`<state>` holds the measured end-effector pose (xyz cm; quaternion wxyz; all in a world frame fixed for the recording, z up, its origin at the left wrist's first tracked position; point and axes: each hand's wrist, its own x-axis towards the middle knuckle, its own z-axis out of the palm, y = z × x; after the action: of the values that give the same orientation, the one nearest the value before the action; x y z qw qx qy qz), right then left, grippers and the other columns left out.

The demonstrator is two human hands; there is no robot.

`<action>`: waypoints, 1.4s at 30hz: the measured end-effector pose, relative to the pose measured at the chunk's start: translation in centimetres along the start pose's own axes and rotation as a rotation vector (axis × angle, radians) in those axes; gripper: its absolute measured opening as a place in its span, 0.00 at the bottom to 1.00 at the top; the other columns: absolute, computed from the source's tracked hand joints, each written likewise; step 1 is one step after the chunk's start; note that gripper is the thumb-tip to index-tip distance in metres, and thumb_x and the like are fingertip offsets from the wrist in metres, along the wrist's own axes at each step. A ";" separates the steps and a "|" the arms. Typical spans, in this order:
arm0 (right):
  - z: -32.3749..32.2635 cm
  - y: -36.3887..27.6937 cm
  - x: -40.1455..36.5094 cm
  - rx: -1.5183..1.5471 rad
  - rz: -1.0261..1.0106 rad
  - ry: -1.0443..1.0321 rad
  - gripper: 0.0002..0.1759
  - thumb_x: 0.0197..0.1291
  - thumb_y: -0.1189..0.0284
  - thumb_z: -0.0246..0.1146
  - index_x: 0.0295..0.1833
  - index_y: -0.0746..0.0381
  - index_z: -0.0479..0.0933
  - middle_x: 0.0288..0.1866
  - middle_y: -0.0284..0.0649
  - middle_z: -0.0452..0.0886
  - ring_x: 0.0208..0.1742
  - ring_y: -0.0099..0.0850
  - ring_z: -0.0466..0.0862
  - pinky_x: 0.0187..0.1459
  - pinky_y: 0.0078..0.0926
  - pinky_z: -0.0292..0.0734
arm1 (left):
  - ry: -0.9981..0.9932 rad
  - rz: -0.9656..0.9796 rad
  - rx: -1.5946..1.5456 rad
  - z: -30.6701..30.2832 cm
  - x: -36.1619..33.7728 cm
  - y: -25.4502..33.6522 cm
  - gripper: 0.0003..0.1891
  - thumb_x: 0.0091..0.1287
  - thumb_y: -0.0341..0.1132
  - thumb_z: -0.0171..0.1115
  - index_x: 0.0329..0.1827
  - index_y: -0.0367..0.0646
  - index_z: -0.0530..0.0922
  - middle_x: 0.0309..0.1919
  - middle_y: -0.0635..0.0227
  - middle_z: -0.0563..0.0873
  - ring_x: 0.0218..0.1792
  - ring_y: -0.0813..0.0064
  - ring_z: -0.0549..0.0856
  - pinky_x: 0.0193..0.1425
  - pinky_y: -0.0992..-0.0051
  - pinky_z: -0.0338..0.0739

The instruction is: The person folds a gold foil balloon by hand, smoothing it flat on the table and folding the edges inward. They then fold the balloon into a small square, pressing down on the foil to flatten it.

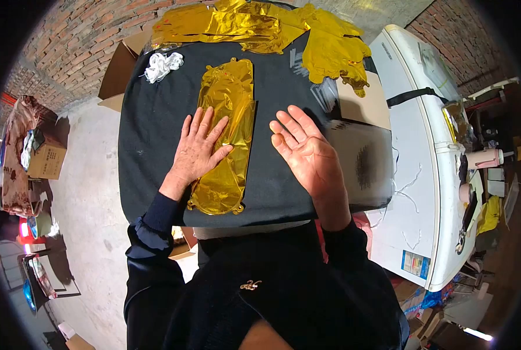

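A flat, folded gold foil balloon (231, 96) lies lengthwise on the black cloth of the table (155, 134), with small tabs at its ends. My left hand (197, 149) rests flat on its left side, fingers spread. To the right of the foil, my right hand (307, 151) is raised above the cloth, palm turned up and fingers partly curled, with nothing visible in it. At the far edge lie more gold foil balloons (213, 26), and another heap of gold foil (333, 49) sits at the far right.
A bundle of white ribbon (162, 67) lies at the far left of the table. Clear thin strips (324, 95) lie near a cardboard box (365, 102) on the right. Beyond stands a white chest freezer (412, 146). Another box (46, 157) stands at left.
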<state>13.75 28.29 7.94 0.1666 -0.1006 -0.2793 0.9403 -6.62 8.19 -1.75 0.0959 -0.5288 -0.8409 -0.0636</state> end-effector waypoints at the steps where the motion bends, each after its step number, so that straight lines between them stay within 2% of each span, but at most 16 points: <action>1: -0.2 0.1 0.0 0.014 -0.001 0.004 0.31 0.59 0.84 0.53 0.70 0.70 0.74 0.80 0.56 0.68 0.79 0.50 0.70 0.82 0.51 0.65 | 0.001 0.001 0.003 0.0 0.0 0.0 0.40 0.80 0.72 0.39 0.87 0.60 0.64 0.85 0.52 0.62 0.87 0.50 0.54 0.90 0.48 0.44; 5: -2.8 0.9 0.7 0.093 -0.045 -0.211 0.06 0.66 0.78 0.59 0.39 0.58 0.81 0.77 0.53 0.74 0.80 0.48 0.70 0.83 0.53 0.60 | 0.001 0.000 0.010 0.0 0.0 0.0 0.40 0.80 0.72 0.39 0.87 0.60 0.64 0.85 0.51 0.62 0.87 0.50 0.54 0.90 0.48 0.44; 7: -2.6 0.8 0.4 0.069 -0.032 -0.149 0.13 0.70 0.74 0.62 0.28 0.54 0.76 0.76 0.51 0.77 0.80 0.47 0.70 0.83 0.54 0.58 | 0.005 0.003 0.011 0.0 0.0 0.0 0.40 0.80 0.72 0.39 0.87 0.60 0.64 0.85 0.51 0.62 0.87 0.50 0.54 0.90 0.48 0.44; 10: -2.6 0.8 0.5 0.063 -0.050 -0.202 0.13 0.72 0.71 0.64 0.31 0.53 0.78 0.78 0.50 0.75 0.80 0.47 0.70 0.83 0.56 0.56 | 0.003 0.001 0.009 0.0 0.0 0.0 0.40 0.80 0.72 0.39 0.87 0.60 0.64 0.85 0.51 0.62 0.87 0.50 0.55 0.90 0.47 0.45; 15: -3.4 1.0 0.9 0.108 -0.047 -0.223 0.12 0.72 0.71 0.62 0.31 0.55 0.77 0.59 0.46 0.86 0.75 0.47 0.76 0.82 0.58 0.57 | 0.006 0.001 0.009 0.0 0.0 0.0 0.40 0.80 0.72 0.39 0.87 0.60 0.64 0.85 0.51 0.62 0.87 0.50 0.55 0.90 0.47 0.45; 19: -3.3 0.9 1.7 0.156 -0.037 -0.338 0.10 0.73 0.72 0.57 0.34 0.57 0.76 0.44 0.42 0.87 0.66 0.44 0.83 0.80 0.55 0.62 | 0.009 0.005 0.007 -0.1 0.1 0.0 0.39 0.80 0.71 0.40 0.87 0.59 0.64 0.85 0.51 0.63 0.87 0.49 0.55 0.90 0.47 0.45; 22: -1.7 0.4 2.4 -0.161 -0.061 -0.194 0.10 0.73 0.73 0.53 0.38 0.59 0.76 0.47 0.44 0.87 0.61 0.40 0.85 0.77 0.51 0.67 | 0.017 0.008 -0.005 -0.3 0.0 0.1 0.39 0.80 0.70 0.42 0.86 0.58 0.64 0.85 0.50 0.63 0.87 0.49 0.55 0.89 0.47 0.45; 24: -1.0 -0.6 5.0 -0.524 -0.046 -0.211 0.11 0.74 0.75 0.51 0.46 0.67 0.80 0.53 0.45 0.88 0.61 0.35 0.84 0.73 0.40 0.72 | 0.015 0.010 -0.031 -0.5 -0.1 0.1 0.38 0.81 0.67 0.45 0.86 0.57 0.65 0.85 0.50 0.62 0.87 0.48 0.55 0.89 0.47 0.45; 26: -0.9 0.0 8.5 -1.004 -0.201 -0.228 0.14 0.73 0.77 0.52 0.54 0.67 0.81 0.56 0.44 0.88 0.62 0.31 0.84 0.71 0.35 0.73 | -0.007 0.005 -0.032 -0.7 0.0 0.1 0.37 0.81 0.66 0.46 0.86 0.57 0.65 0.86 0.51 0.61 0.87 0.49 0.54 0.90 0.49 0.43; 28: -0.4 0.1 11.8 -1.509 -0.357 -0.259 0.18 0.70 0.78 0.55 0.61 0.60 0.82 0.61 0.44 0.87 0.66 0.40 0.82 0.70 0.35 0.74 | 0.030 0.016 -0.065 -0.4 0.0 0.0 0.37 0.80 0.66 0.48 0.86 0.56 0.66 0.84 0.48 0.63 0.86 0.45 0.56 0.89 0.46 0.45; 30: -0.7 0.9 15.8 -1.783 -0.481 -0.481 0.19 0.71 0.77 0.57 0.64 0.57 0.82 0.69 0.38 0.83 0.77 0.42 0.73 0.77 0.41 0.66 | 0.039 0.020 -0.071 -0.1 -0.1 -0.1 0.38 0.80 0.67 0.47 0.85 0.57 0.66 0.84 0.48 0.63 0.86 0.46 0.56 0.89 0.46 0.45; 33: 0.8 3.4 20.0 -2.003 -0.465 -0.656 0.21 0.70 0.75 0.59 0.67 0.56 0.82 0.75 0.35 0.78 0.84 0.43 0.65 0.80 0.51 0.61 | 0.031 0.015 -0.064 -0.1 -0.1 -0.1 0.38 0.80 0.68 0.45 0.86 0.58 0.66 0.84 0.49 0.63 0.86 0.46 0.56 0.89 0.46 0.44; 37: 1.9 6.3 24.4 -2.166 -0.488 -0.970 0.24 0.68 0.73 0.64 0.69 0.53 0.81 0.79 0.35 0.76 0.89 0.41 0.57 0.81 0.53 0.56 | -0.005 0.003 -0.055 0.2 0.0 -0.1 0.39 0.80 0.70 0.39 0.87 0.60 0.64 0.85 0.49 0.62 0.87 0.48 0.53 0.90 0.46 0.40; 40: 2.9 7.2 25.7 -2.279 -0.351 -1.126 0.23 0.65 0.74 0.66 0.66 0.54 0.82 0.73 0.35 0.80 0.84 0.40 0.65 0.81 0.52 0.57 | -0.016 0.004 -0.059 0.4 -0.1 -0.2 0.39 0.80 0.71 0.36 0.87 0.60 0.63 0.86 0.50 0.60 0.88 0.49 0.51 0.90 0.46 0.39; 41: 3.1 7.2 26.1 -2.192 -0.357 -1.178 0.19 0.64 0.76 0.66 0.61 0.56 0.83 0.62 0.35 0.84 0.75 0.38 0.74 0.80 0.50 0.59 | -0.031 -0.001 -0.054 0.4 -0.1 -0.2 0.40 0.80 0.72 0.35 0.87 0.61 0.63 0.86 0.50 0.59 0.88 0.50 0.50 0.90 0.46 0.37; 42: 3.3 7.2 26.2 -2.235 -0.351 -1.180 0.18 0.63 0.76 0.66 0.59 0.56 0.82 0.59 0.35 0.84 0.73 0.37 0.75 0.79 0.50 0.60 | -0.039 0.004 -0.052 0.3 -0.1 -0.2 0.40 0.80 0.72 0.35 0.88 0.61 0.63 0.86 0.50 0.59 0.88 0.50 0.50 0.90 0.46 0.37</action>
<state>-13.27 30.69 4.07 -0.0357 0.2839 -0.9562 0.0619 -6.84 8.10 -2.10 0.0658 -0.5339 -0.8396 -0.0747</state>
